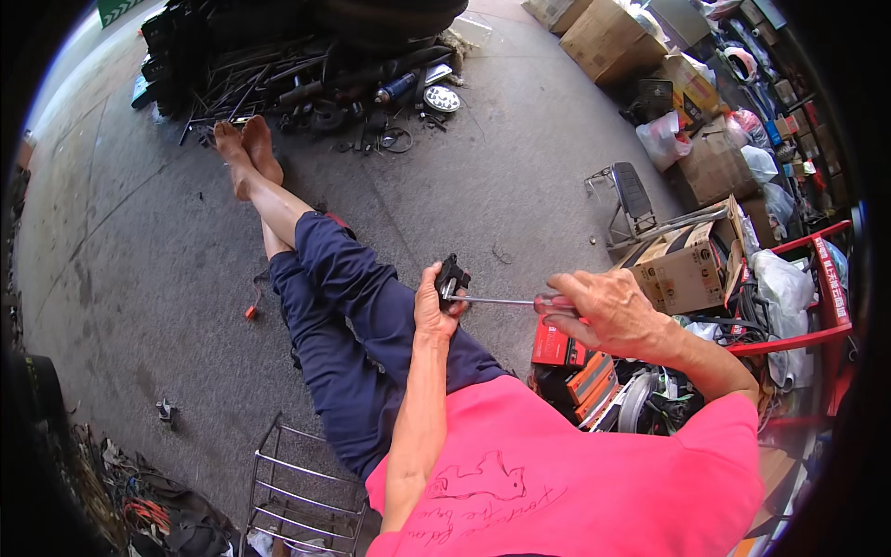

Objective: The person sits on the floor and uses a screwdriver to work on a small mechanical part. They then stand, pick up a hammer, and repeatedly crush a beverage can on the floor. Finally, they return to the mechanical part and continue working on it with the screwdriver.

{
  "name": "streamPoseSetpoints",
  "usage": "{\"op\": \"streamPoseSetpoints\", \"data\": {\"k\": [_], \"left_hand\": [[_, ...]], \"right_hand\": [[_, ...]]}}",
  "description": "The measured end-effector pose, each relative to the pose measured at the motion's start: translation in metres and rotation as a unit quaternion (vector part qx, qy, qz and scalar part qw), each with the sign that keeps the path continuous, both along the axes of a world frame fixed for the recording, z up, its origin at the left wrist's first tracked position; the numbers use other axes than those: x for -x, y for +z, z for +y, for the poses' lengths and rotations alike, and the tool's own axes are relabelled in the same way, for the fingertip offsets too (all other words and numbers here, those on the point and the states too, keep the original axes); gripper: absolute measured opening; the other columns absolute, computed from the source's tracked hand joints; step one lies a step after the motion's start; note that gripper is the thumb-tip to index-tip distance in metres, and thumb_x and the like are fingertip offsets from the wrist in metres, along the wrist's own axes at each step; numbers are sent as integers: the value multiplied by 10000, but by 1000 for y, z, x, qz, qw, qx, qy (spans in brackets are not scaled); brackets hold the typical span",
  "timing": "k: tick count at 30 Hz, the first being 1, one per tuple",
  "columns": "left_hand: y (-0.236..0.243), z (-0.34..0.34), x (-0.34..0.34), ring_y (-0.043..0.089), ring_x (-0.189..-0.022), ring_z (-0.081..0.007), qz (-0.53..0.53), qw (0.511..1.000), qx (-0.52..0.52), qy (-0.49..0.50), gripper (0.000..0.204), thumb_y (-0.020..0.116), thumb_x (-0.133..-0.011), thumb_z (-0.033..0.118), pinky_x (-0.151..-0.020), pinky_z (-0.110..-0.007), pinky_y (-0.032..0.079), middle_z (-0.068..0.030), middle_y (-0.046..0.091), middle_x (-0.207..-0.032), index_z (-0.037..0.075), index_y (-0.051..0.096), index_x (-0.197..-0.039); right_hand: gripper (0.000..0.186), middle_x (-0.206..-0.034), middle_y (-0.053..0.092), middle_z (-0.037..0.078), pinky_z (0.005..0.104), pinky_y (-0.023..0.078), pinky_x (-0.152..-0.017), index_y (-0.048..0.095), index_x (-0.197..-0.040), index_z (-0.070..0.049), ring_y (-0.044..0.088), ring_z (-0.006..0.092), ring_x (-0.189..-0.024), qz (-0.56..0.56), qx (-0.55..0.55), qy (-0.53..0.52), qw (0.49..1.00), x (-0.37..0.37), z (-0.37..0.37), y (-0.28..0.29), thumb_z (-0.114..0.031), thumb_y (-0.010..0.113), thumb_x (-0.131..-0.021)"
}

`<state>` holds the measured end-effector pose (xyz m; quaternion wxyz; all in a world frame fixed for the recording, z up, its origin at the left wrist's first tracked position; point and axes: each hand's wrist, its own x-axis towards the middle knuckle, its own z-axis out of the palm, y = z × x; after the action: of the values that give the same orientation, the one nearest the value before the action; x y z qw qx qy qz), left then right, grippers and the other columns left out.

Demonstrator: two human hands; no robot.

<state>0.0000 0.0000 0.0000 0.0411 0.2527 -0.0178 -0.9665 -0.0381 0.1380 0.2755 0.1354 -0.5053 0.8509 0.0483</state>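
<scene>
While gripped: one screwdriver [506,302], one black part [452,275].

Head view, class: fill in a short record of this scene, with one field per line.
Left hand: grips a small black part
Right hand: holds a screwdriver by its red handle
Tool tip: at the black part
Posture: seated on the concrete floor, legs stretched out, barefoot
Right side: cardboard boxes, red rack
Far end: pile of dark metal parts

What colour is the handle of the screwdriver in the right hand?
The screwdriver handle is red, mostly covered by the right hand; the head view shows it.
</scene>
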Motion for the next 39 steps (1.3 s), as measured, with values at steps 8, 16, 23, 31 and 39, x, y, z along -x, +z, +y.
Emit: {"op": "streamPoseSetpoints", "data": {"k": [8, 16, 23, 31, 39], "left_hand": [[-4, 1, -1, 458, -352, -158, -5, 1000, 18, 5, 289, 595, -832, 309, -273, -235, 305, -179, 627, -748, 33, 516, -857], [1, -3, -2, 469, -369, -168, -13, 1000, 8, -3, 317, 570, -846, 347, -276, -229, 298, -166, 636, -786, 32, 537, -850], [0, -2, 1, 434, -355, -163, -16, 1000, 0, -6, 329, 560, -851, 351, -278, -236, 294, -179, 630, -795, 23, 534, -831], [-2, -3, 2, 443, -355, -169, -14, 1000, 14, 11, 295, 571, -848, 307, -272, -233, 294, -206, 624, -802, 19, 513, -873], [-5, 0, 4, 503, -393, -171, -24, 1000, 2, 18, 278, 602, -829, 309, -277, -220, 315, -230, 627, -811, 57, 505, -895]], "right_hand": [[260, -700, 598, 106, 397, 461, -564, 565, -876, -64, 612, 298, -641, -34, 20, -43, 998, -5, 11, -18, -317, 611, -835], [229, -629, 556, 95, 353, 446, -437, 540, -935, -51, 598, 247, -532, 71, 2, 83, 994, -22, 1, -18, -240, 614, -829], [197, -615, 559, 94, 395, 435, -467, 541, -961, -97, 587, 269, -542, 45, -1, 43, 998, -20, 0, -17, -250, 593, -848], [204, -707, 617, 113, 383, 466, -553, 559, -990, -66, 627, 284, -655, 0, -35, -3, 999, -18, -4, -16, -231, 561, -871], [196, -670, 622, 129, 416, 455, -556, 574, -906, -62, 620, 312, -620, -22, 20, -48, 998, -17, -4, -23, -249, 577, -848]]}}
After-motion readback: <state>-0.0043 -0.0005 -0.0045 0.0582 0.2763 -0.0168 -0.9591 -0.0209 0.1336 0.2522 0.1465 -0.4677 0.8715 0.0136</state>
